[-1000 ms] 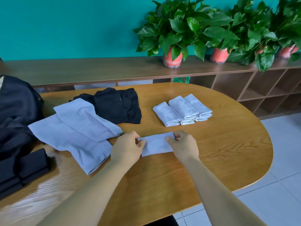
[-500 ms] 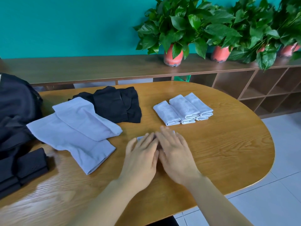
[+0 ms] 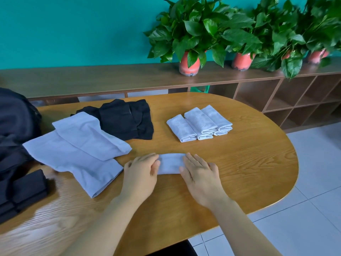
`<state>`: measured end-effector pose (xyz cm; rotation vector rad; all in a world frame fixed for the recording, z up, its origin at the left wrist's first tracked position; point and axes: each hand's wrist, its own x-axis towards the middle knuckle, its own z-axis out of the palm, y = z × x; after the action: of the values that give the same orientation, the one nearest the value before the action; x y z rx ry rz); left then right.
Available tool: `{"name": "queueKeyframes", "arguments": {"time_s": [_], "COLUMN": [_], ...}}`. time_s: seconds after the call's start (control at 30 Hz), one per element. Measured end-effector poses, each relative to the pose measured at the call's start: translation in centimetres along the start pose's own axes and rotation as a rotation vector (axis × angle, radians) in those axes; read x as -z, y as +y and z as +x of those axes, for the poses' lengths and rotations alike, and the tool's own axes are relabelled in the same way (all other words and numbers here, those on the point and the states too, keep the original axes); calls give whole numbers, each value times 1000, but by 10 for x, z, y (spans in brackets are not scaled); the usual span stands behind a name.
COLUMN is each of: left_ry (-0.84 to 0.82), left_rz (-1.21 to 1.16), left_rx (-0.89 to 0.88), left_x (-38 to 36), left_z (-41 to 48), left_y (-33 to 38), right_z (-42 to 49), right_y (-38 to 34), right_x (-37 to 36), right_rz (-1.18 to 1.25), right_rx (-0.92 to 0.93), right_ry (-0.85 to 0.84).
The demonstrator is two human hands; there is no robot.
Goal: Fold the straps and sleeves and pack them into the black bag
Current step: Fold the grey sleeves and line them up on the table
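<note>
Both hands lay palm-down on the table (image 3: 249, 172), near its front middle, with the forearms coming in from the bottom edge and angling toward each other. Left hand (image 3: 140, 171) rested on the left end of a small folded white sleeve (image 3: 170, 163), its fingers together and fairly straight, pointing up and right, tips over the sleeve's end, thumb by the near edge. Right hand (image 3: 200, 174) covered the right end, fingers straight and close together, pointing up and left, thumb tip touching the sleeve's near right corner. Both hands pressed flat with loose fingers, gripping nothing. The sleeve lay flat on the wood between the hands, only its middle strip showing. Just beside the left hand, two bigger flat sleeves (image 3: 77, 152) lay overlapped, the upper one across the lower. Behind those sat a heap of black cloth (image 3: 121, 122), touching the upper one. Farther back and to the right, well apart from the hands, was a folded stack (image 3: 200, 123) of white pieces side by side. The bag (image 3: 16, 124) sat at the table's left end, cut off by the frame; could not tell if it was open. In front of it lay dark folded pieces (image 3: 25, 189), blurred. Behind the table ran a wooden shelf (image 3: 110, 80) with potted plants (image 3: 190, 34).
</note>
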<state>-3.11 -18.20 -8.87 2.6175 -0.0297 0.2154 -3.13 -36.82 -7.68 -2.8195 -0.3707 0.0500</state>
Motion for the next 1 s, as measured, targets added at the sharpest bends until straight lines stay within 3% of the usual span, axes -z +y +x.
{"name": "queueKeyframes", "arguments": {"time_s": [0.1, 0.2, 0.53, 0.7, 0.87, 1.0], "left_ry": [-50, -112, -250, -179, -74, 10], "left_rz": [-26, -23, -90, -218, -543, -591], "left_rx": [62, 103, 257, 219, 295, 216], "left_x": [8, 14, 23, 20, 24, 28], "left_z": [6, 12, 28, 22, 35, 72], "left_y": [-2, 0, 11, 11, 25, 43], "right_z": [-2, 7, 37, 31, 20, 34], "right_y": [2, 0, 1, 5, 17, 24], "right_x": [6, 9, 12, 15, 14, 26], "right_rz": [59, 125, -13, 118, 255, 296], "right_rx": [38, -46, -276, -272, -263, -248], "right_ry": [172, 345, 34, 106, 234, 343]}}
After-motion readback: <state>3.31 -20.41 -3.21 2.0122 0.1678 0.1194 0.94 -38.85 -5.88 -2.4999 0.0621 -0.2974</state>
